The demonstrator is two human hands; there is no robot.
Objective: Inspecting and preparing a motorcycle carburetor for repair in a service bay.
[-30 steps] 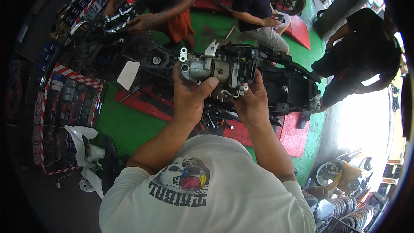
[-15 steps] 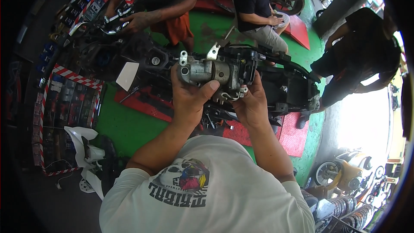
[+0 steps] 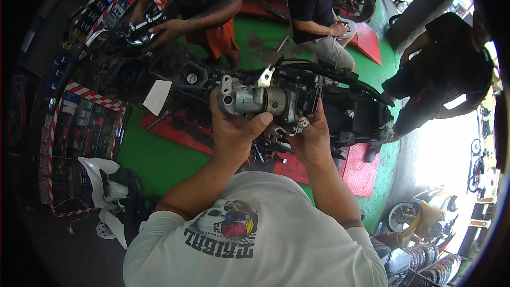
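Note:
I hold a grey metal cylindrical assembly with a bright bracket sticking up and a black plastic part on its right end, above a stripped motorcycle frame. My left hand is closed round the left end, thumb across the lower front of the body. My right hand grips the right end from below, next to a small metal fitting. The fingers behind the assembly are mostly hidden.
A co-worker grips chrome handlebars at upper left; another person sits beyond the frame; a third bends at the right. White fairing pieces, a taped display case, red mats and a yellow scooter lie around.
The assembly and both my hands have shifted a little down in the picture, toward my body, still gripped the same way. The surrounding people have moved only slightly.

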